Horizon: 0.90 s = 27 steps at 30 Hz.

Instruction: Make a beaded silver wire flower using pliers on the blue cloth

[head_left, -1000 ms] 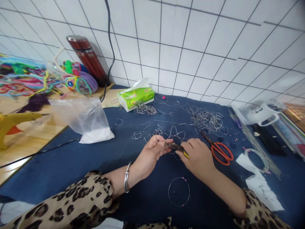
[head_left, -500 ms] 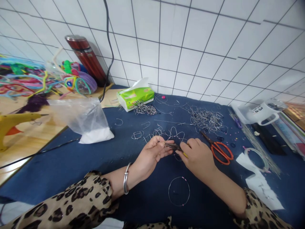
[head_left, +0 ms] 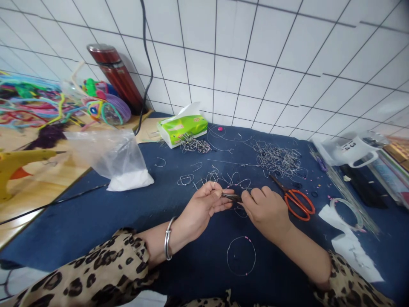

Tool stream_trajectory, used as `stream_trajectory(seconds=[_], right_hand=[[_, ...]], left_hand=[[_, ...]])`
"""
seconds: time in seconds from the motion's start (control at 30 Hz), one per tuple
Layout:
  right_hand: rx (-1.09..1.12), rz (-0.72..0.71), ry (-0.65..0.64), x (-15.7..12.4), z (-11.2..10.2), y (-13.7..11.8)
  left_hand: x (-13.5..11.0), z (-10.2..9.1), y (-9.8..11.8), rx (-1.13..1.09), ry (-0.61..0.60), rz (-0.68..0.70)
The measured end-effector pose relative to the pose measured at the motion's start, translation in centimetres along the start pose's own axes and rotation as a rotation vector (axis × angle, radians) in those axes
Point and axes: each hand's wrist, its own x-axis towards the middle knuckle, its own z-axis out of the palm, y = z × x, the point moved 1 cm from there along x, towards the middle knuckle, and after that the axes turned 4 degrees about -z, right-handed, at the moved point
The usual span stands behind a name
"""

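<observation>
My right hand (head_left: pixel 266 211) is closed around a pair of pliers (head_left: pixel 234 197), whose dark jaws point left. At the tips of those jaws, my left hand (head_left: pixel 204 209) pinches something small between thumb and forefinger, probably wire, though the fingers mostly hide it. Its other fingers stretch out behind the jaws. Just beyond both hands lie bent silver wires (head_left: pixel 213 175) with small pink beads. Below them a thin wire ring (head_left: pixel 227 256) with a few pink beads rests on the dark blue cloth (head_left: pixel 185 264).
Orange-handled scissors (head_left: pixel 298 204) lie right of my right hand. Farther back are a tangled wire heap (head_left: pixel 277 158), a green tissue pack (head_left: pixel 183 128) and a bag of white powder (head_left: pixel 129 181). A white mug (head_left: pixel 354 151) and a clear coil (head_left: pixel 360 219) sit at right.
My right hand's fingers have closed more around the pliers, and the yellow handle has gone from sight. The whole view has shifted slightly; the left hand keeps its pinch.
</observation>
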Motion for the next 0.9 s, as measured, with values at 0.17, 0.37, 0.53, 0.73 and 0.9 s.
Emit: stream_trajectory(seconds=[0.17, 0.37, 0.53, 0.73, 0.9], right_hand=[[-0.081, -0.074, 0.071, 0.0, -0.1, 0.3], [-0.089, -0.141, 0.067, 0.6, -0.8, 0.7], [0.145, 0.003, -0.029, 1.3, 0.0, 0.8], [0.418, 0.193, -0.048, 1.0, 1.5, 0.7], [0.575, 0.271, -0.087, 0.7, 1.8, 1.0]], left_hand=[[0.1, -0.2, -0.2, 0.026, 0.021, -0.038], [0.4, -0.1, -0.2, 0.056, 0.038, -0.046], [0.3, 0.0, 0.4, 0.031, 0.035, 0.001], [0.2, 0.2, 0.9, 0.057, 0.007, 0.032], [0.4, 0.1, 0.7, 0.237, 0.026, 0.05]])
